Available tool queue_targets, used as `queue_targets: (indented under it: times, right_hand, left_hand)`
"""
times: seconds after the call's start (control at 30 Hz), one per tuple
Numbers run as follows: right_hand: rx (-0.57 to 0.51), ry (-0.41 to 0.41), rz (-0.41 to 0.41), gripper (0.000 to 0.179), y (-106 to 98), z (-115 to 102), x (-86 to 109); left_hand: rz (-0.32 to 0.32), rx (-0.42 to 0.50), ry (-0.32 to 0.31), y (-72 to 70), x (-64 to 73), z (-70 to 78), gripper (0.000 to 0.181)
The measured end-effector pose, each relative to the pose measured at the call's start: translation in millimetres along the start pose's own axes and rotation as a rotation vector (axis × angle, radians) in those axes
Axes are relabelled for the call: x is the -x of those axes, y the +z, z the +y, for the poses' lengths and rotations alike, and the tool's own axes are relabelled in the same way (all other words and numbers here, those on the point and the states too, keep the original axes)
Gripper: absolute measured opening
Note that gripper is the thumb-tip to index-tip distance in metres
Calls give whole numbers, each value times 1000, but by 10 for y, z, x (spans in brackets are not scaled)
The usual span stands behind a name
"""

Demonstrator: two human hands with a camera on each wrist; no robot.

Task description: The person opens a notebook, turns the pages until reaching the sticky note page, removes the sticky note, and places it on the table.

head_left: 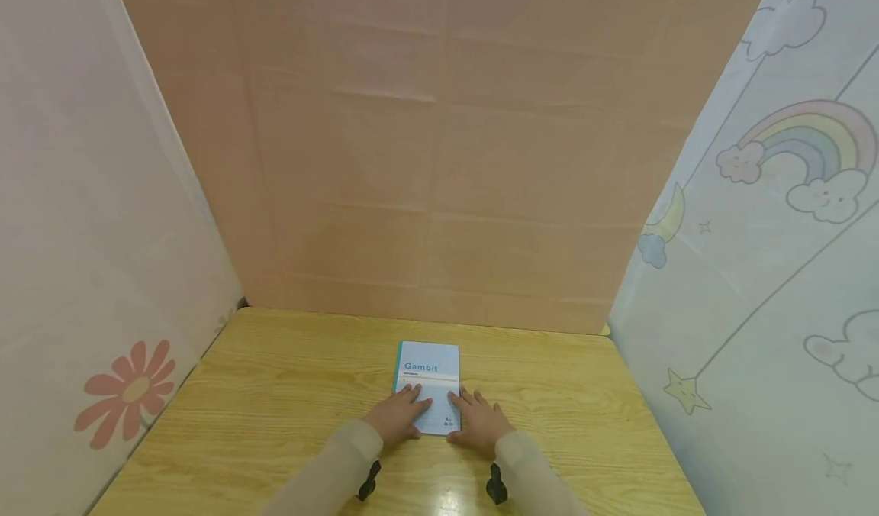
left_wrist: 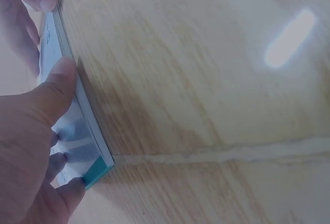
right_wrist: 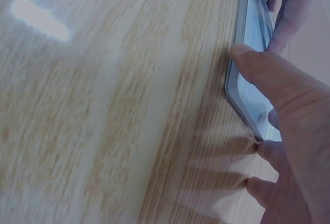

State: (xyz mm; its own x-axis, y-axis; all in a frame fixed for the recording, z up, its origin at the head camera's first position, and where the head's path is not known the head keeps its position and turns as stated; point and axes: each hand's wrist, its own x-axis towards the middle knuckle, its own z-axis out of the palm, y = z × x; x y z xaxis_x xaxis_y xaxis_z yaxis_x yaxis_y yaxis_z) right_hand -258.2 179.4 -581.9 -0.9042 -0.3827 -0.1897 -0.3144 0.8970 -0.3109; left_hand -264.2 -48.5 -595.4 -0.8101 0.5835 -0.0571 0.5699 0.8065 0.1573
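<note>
A closed notebook (head_left: 431,354) with a pale cover, blue "Gambit" lettering and a teal spine lies flat on the wooden table. My left hand (head_left: 397,418) rests over its lower left part, fingers spread on the cover. In the left wrist view that thumb (left_wrist: 63,74) is at the notebook's near edge, and the teal corner (left_wrist: 98,171) shows beside the fingers. On the other side, my right hand (head_left: 481,424) touches the lower right part. Its thumb (right_wrist: 247,56) sits at the near edge in the right wrist view, with other fingertips at the right edge and on the table.
The wooden table (head_left: 288,394) carries a bright light reflection near its front. An orange-brown sheet (head_left: 439,157) stands behind it. Pale printed curtains flank it, with a flower on the left curtain (head_left: 75,233) and a rainbow on the right curtain (head_left: 742,272).
</note>
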Motion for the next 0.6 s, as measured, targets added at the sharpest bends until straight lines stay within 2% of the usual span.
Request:
queue_targets:
  times: [0.27,0.6]
  right_hand:
    - [-61,27,-14,91,-33,34,-21]
    - [-140,-43,8,101,-51,142,14]
  left_hand:
    - [-12,40,7,-31,50,41,58]
    - [-25,139,7,-83,130,50,54]
